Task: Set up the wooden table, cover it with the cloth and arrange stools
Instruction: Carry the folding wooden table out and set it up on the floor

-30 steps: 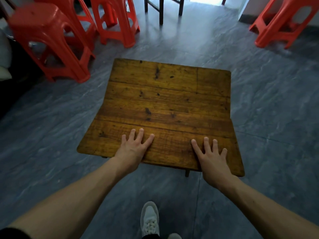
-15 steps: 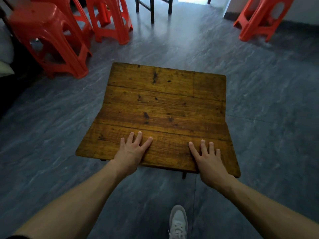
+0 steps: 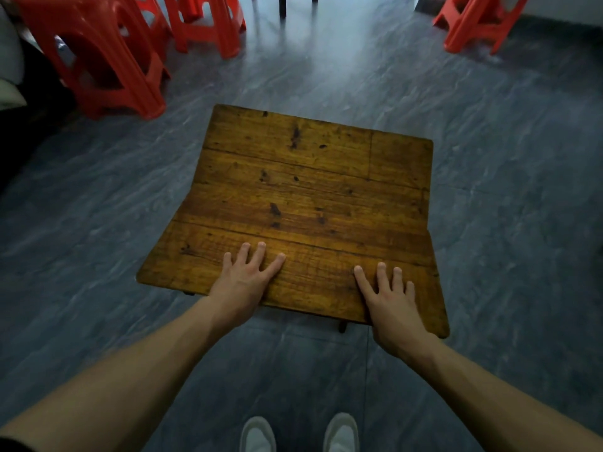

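A low wooden table (image 3: 310, 190) of worn brown planks stands on the grey floor in front of me. My left hand (image 3: 243, 278) lies flat on its near plank, fingers spread. My right hand (image 3: 391, 305) lies flat near the table's near right corner, fingers straight. Red plastic stools stand around: one big stool (image 3: 98, 57) at the far left, another (image 3: 208, 21) behind it, and one (image 3: 476, 21) at the far right. No cloth is in view.
Dark chair legs (image 3: 282, 6) stand at the top middle. My two white shoes (image 3: 300, 433) show at the bottom edge. A dark mass with something white (image 3: 9, 60) fills the left edge. Grey marbled floor (image 3: 522, 223) surrounds the table.
The table has slid a little away from me and I have stepped after it; both feet now stand side by side. My hands stay flat on the near plank.
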Available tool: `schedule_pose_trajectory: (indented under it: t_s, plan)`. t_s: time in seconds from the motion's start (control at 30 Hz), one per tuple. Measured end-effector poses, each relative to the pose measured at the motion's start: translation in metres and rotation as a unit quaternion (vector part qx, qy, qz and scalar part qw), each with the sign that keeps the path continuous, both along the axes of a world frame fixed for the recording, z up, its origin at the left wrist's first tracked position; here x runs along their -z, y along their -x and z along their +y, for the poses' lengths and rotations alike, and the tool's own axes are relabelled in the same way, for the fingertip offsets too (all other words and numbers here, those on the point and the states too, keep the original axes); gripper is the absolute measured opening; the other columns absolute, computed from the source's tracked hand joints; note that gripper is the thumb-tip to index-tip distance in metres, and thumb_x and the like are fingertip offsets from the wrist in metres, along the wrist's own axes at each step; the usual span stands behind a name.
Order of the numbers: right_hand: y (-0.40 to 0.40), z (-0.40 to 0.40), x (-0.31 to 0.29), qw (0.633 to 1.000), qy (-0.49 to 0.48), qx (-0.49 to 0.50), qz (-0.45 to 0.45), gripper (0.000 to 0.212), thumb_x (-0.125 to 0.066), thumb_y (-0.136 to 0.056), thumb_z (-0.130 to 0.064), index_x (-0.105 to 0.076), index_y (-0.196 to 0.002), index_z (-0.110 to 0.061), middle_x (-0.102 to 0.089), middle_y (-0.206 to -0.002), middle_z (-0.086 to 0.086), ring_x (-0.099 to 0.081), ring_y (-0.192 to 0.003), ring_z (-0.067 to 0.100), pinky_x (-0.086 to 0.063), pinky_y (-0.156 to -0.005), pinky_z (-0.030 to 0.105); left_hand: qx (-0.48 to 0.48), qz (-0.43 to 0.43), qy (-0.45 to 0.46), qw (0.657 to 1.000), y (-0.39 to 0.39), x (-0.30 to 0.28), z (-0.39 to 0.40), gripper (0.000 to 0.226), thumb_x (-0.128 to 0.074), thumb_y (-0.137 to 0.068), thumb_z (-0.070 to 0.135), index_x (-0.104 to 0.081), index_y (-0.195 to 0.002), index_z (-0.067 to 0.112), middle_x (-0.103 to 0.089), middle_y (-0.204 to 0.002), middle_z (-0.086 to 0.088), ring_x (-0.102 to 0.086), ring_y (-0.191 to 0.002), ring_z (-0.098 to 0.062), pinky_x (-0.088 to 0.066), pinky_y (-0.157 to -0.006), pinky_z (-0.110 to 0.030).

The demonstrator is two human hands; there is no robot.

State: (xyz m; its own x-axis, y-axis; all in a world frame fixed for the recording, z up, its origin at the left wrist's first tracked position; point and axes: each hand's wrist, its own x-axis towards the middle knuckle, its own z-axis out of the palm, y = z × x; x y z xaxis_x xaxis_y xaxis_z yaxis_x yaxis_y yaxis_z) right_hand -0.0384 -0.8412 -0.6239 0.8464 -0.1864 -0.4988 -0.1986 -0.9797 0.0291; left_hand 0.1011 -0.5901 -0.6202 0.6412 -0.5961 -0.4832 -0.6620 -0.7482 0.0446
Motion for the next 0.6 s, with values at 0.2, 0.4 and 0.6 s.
schedule_pose_trajectory:
  t_s: [0.2,0.4,0.6]
  plan:
    - [0.019,0.004,-0.006,1.0,0.001,-0.007,0.002,0.095,-0.053,-0.093,-0.009,0.019,-0.153,-0.027,0.008,-0.16,0.025,0.0,-0.144,0.055,-0.016,-0.115,0.065,-0.004,-0.005,-0.009,1.0,0.024,-0.002,0.004,0.104,-0.065,-0.087,0.013,0.012,-0.153,0.034,0.007,-0.163,-0.016,-0.001,-0.148,-0.044,-0.016,-0.116,-0.063]
    - [0.038,0.013,-0.004,1.0,0.003,-0.015,-0.003,0.097,-0.055,-0.092,-0.009,0.019,-0.154,-0.025,0.008,-0.16,0.026,0.0,-0.144,0.055,-0.015,-0.116,0.065,-0.003,-0.018,-0.01,1.0,0.042,0.002,0.016,0.109,-0.067,-0.085,0.012,0.014,-0.153,0.033,0.008,-0.163,-0.015,0.001,-0.148,-0.043,-0.016,-0.118,-0.061]
    - [0.053,0.027,0.023,1.0,0.009,-0.005,-0.004,0.099,-0.056,-0.093,-0.009,0.021,-0.153,-0.023,0.01,-0.16,0.028,0.004,-0.144,0.056,-0.012,-0.115,0.066,-0.009,-0.045,-0.001,0.999,0.064,0.033,0.024,0.11,-0.068,-0.083,0.01,0.013,-0.154,0.032,0.007,-0.163,-0.017,0.0,-0.148,-0.044,-0.017,-0.116,-0.061]
